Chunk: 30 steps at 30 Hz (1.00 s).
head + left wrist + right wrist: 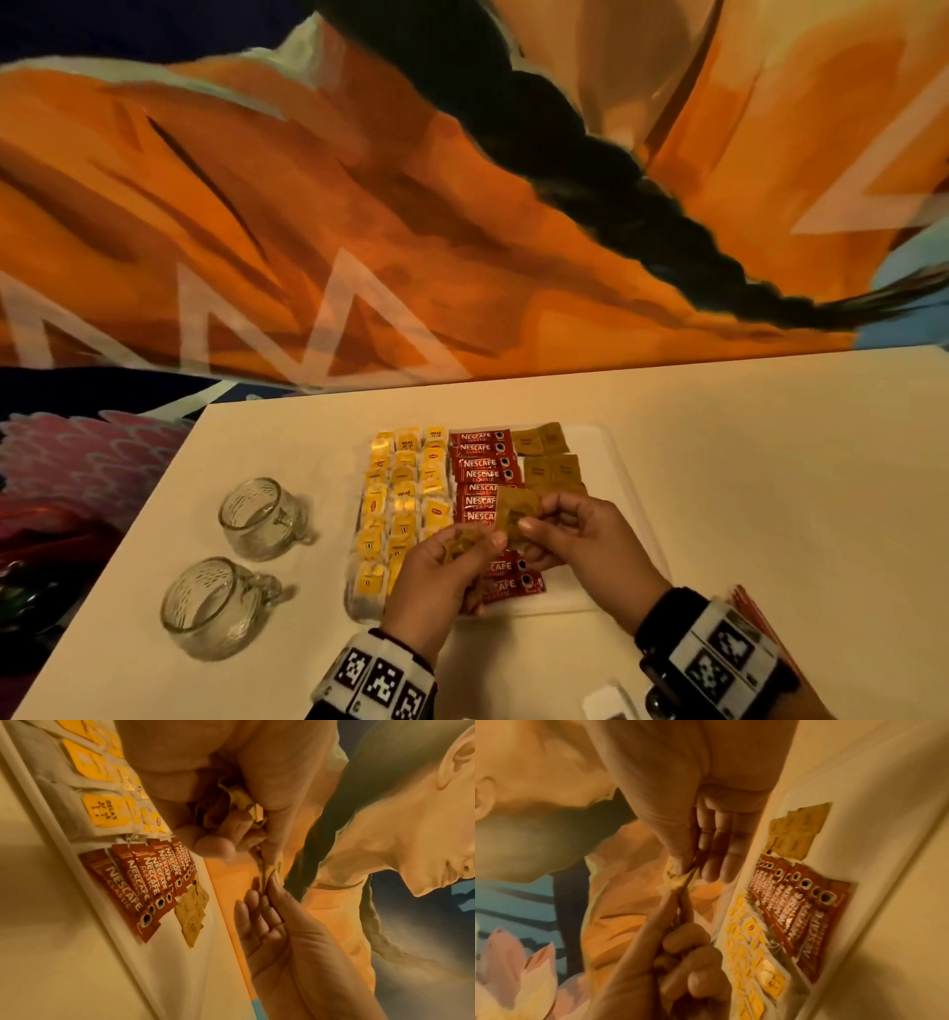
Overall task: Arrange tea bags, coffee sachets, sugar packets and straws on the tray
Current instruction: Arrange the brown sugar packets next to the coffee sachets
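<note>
Clear tray sits mid-bench. Yellow tea bags fill its left columns; red coffee sachets run down the middle; brown sugar packets lie at the far right. Above the tray's near part, left hand clutches a bunch of sugar packets, fingers curled round them. Right hand pinches one brown packet between thumb and fingers, touching the left hand's bunch. Two glass mugs stand left of the tray.
</note>
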Motion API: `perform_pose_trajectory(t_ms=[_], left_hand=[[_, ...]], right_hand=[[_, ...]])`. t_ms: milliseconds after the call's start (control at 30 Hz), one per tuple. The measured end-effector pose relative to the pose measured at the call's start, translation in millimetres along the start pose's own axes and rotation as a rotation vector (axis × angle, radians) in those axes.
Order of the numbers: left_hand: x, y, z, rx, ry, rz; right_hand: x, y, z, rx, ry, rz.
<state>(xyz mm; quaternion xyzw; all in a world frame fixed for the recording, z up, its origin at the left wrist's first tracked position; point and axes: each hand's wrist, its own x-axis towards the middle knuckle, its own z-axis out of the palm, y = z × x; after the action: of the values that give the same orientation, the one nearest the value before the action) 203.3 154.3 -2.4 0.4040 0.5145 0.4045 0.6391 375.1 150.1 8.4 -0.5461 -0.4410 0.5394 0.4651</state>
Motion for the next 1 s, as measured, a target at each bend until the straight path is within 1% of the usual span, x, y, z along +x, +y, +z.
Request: perform_pose_trajectory(t_ms=[33, 100, 167, 200, 300, 367, 467, 600, 767, 1000], left_hand=[[1, -2, -1, -0.004, 0.000, -0.009], [2, -5, -5, -0.017, 0.015, -0.024], [2, -8, -10, -0.047, 0.025, -0.042], [2, -9, -12, -0.069, 0.030, -0.056], [5, -10, -18, -0.115, 0.047, -0.094], [8, -10, -20, -0.137, 0.053, -0.111], [12, -13, -22, -0.139, 0.081, -0.111], [13, -16, -25, -0.123, 0.074, -0.097], [15, -21, -29, -0.210, 0.067, -0.112], [13, -19, -24, -0.244, 0.041, -0.111]], right_hand=[[4, 4, -5, -0.001, 0.043, 0.014], [13, 16, -21, -0.029, 0.174, 0.061], [24, 36, -46, -0.112, 0.286, 0.131], [29, 48, -57, -0.173, 0.312, 0.168], [34, 72, -69, -0.365, 0.286, 0.280], [36, 78, -66, -0.438, 0.258, 0.312], [44, 81, -58, -0.558, 0.235, 0.310], [50, 73, -51, -0.643, 0.230, 0.302], [54, 71, -46, -0.616, 0.263, 0.301], [53, 72, -46, -0.633, 0.277, 0.301]])
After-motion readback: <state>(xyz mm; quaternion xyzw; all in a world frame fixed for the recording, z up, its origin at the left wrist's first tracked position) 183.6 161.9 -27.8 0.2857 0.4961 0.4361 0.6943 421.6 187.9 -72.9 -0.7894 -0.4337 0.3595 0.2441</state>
